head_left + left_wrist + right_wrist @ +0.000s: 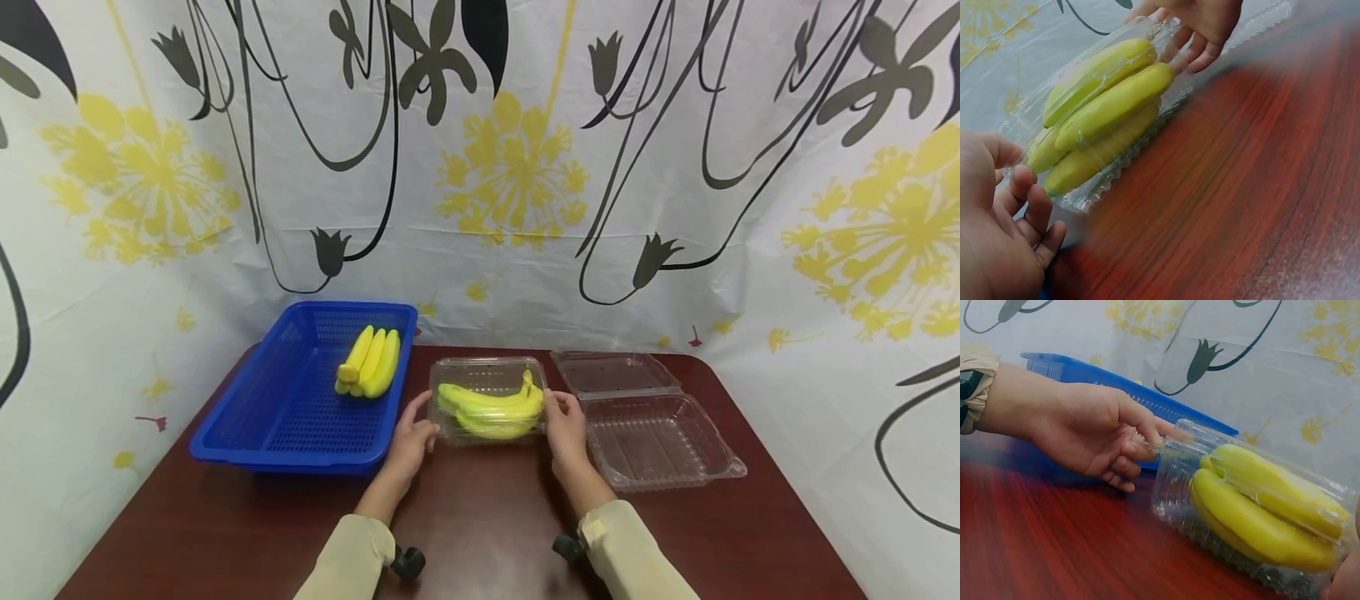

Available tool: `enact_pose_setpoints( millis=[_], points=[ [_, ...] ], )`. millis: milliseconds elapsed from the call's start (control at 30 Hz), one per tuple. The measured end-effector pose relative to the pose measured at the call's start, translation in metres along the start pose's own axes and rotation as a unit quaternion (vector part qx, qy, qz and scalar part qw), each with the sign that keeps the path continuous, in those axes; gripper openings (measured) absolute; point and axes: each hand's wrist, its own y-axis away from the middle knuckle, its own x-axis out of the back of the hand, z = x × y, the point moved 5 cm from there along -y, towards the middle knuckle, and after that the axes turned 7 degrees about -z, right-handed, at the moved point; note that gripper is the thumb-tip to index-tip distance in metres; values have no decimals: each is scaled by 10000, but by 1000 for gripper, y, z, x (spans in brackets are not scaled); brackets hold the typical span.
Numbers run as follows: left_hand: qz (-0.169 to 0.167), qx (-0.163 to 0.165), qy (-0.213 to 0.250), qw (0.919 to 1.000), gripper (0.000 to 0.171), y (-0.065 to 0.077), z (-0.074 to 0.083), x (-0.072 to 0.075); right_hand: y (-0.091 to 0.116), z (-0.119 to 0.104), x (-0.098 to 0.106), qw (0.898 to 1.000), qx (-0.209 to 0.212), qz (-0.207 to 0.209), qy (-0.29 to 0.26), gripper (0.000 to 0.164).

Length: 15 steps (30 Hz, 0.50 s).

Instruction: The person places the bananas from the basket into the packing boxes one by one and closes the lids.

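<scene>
Transparent container [483, 375] on the bench [480, 504], directly between left hand [408, 440] and right hand [567, 429], lid lying over the bananas inside [495, 414]. Cannot tell whether fully snapped along the rim. Left hand clamped on the near end, thumb and forefinger pinching the edge, remaining fingers loosely bent below. Right hand clamped likewise on the opposite end, thumb toward the wearer, fingers behind the edge. Yellow-green bunch seen through the plastic, stem toward right hand, tips toward left hand, lying lengthwise from one hand to the other. Just beside right hand, on its outer side, an open container [652, 442] of similar ribbed plastic, with hinged lid [618, 375] laid back, farther from the wearer than right hand. Near left hand, on its outer side, a blue basket [217, 450] with perforated walls and base. Beyond left hand and slightly outward, within the basket's far inner corner, yellow bananas [375, 360] with stem end toward the wearer. Behind both hands and all the plastic, a white cloth [480, 304] printed with yellow blossoms and dark stems. Below each hand, a pale sleeve [348, 550] and a black wrist device [408, 564].
</scene>
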Motion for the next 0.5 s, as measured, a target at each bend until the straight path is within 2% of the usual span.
enact_pose_setpoints(
  millis=[67,167,333,500],
  points=[
    [47,52,32,10000,64,-4,-8,1,1,2,3,9999,-63,-142,40,40],
    [122,48,2,9999,63,-5,-9,1,5,4,7,9991,-146,-384,138,36],
    [65,115,-68,9999,62,-3,-3,2,10,4,10,9973,-161,-658,282,36],
    [-47,176,-142,9997,62,4,11,-2,10,3,11,9961,-66,-831,284,37]
  ],
)
